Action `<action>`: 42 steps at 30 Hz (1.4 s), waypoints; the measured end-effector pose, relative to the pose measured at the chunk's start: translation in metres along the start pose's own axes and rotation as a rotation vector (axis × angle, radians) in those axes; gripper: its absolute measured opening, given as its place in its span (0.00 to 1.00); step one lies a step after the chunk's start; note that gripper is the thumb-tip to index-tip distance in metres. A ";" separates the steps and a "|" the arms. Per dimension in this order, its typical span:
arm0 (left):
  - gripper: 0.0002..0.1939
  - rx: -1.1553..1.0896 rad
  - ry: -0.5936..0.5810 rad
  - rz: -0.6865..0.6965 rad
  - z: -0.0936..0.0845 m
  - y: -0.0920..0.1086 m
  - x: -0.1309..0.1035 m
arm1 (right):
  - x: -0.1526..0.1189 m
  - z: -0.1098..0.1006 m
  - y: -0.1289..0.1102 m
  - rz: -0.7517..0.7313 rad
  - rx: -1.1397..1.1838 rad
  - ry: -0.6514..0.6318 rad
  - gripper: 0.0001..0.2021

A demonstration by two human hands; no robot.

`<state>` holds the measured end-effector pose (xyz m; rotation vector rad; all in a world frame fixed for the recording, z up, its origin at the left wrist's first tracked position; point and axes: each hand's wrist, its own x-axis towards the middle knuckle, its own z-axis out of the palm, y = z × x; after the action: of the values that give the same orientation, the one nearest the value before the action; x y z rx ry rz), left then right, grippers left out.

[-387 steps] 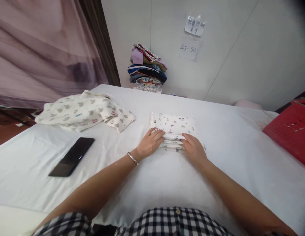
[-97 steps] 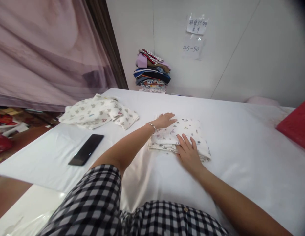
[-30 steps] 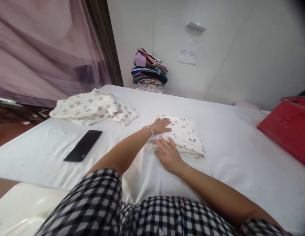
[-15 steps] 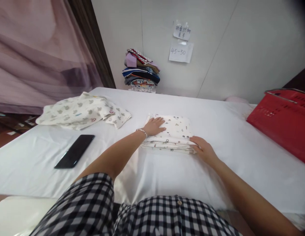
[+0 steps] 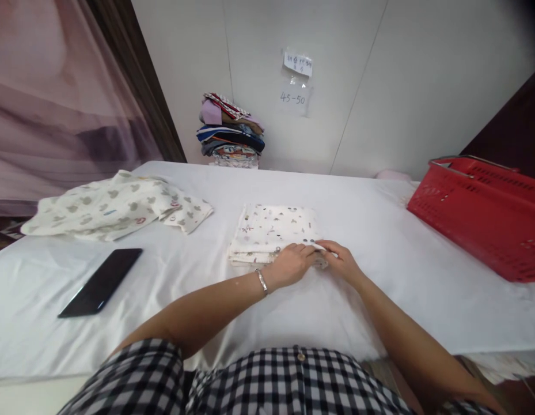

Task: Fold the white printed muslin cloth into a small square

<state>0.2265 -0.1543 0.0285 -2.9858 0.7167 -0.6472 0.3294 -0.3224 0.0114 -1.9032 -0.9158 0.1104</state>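
A folded white cloth [image 5: 276,227] with small coloured prints lies in layers on the white-covered table [image 5: 353,213]. My left hand [image 5: 293,264], with a bracelet at the wrist, is at the cloth's near edge, its fingers curled onto the layers towards the right corner. My right hand [image 5: 340,260] pinches that near right corner between thumb and fingers. The two hands almost meet there. Parts of the lower layers are hidden behind the left hand.
A crumpled cloth with grey prints [image 5: 120,204] lies at the left, with a black phone [image 5: 101,282] nearer me. A red basket [image 5: 478,216] stands at the right. Against the wall rises a stack of folded fabrics [image 5: 232,132], left of paper signs [image 5: 295,98].
My left hand has moved from flat on top of the folded cloth to its near edge, beside my right hand. The right hand stays at the corner. The camera view has shifted.
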 end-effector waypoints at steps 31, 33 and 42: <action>0.05 0.094 0.088 -0.090 0.033 0.020 0.024 | 0.165 0.013 0.066 0.267 -0.218 0.090 0.09; 0.04 0.072 0.104 -0.100 0.033 0.020 0.023 | 0.164 0.015 0.065 0.244 -0.243 0.103 0.10; 0.05 -0.041 0.110 -0.071 0.030 0.019 0.014 | 0.182 0.023 0.075 0.318 -0.365 0.206 0.23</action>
<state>0.2417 -0.1798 0.0046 -3.0457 0.6386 -0.8157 0.4898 -0.2071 -0.0065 -2.3401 -0.5120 -0.0692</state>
